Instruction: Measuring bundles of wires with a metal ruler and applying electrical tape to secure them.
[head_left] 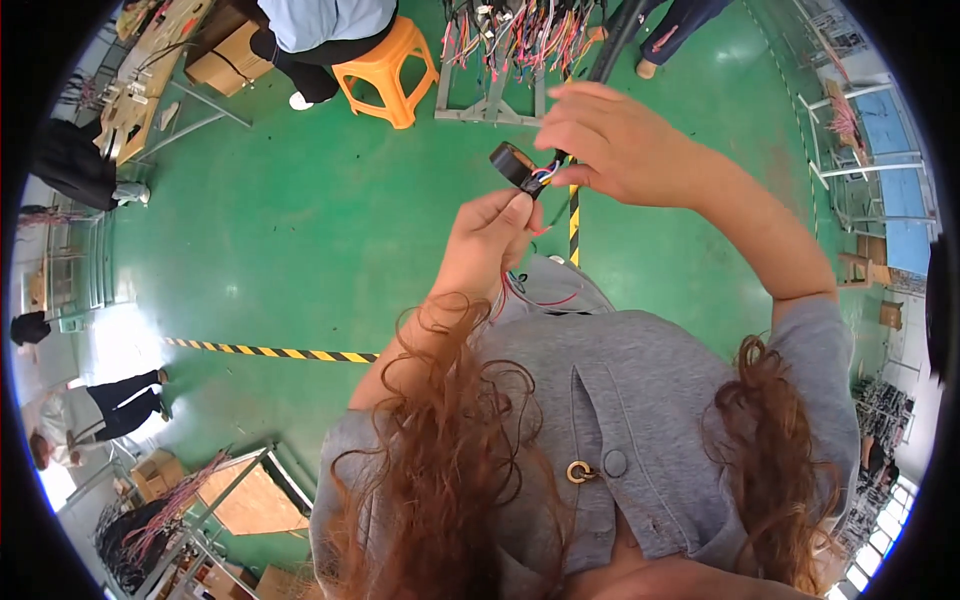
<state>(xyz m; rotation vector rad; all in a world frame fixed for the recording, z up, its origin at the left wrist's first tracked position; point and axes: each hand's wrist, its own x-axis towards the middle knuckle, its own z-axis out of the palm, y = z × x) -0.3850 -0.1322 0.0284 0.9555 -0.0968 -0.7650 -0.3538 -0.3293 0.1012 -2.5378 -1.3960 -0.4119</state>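
Observation:
My left hand (490,230) is closed in a pinch on a wire bundle (545,174) of thin coloured wires, with black tape wrapped at the pinch. A roll of black tape (512,163) sits just above the left fingertips, against the bundle. Loose wire ends (540,301) hang below that hand, in front of my grey top. My right hand (615,145) is closed around a thick black cable (620,42), which runs up and away past the fingers. Coloured wires come out of the cable between both hands. The right fingers partly hide the cable.
A rack of hanging coloured wires (520,40) stands ahead, beside an orange stool (388,75) with a seated person. Another person's legs (680,35) are at the far right. Striped floor tape (270,351) crosses the green floor. A wooden-topped bench (150,75) is far left.

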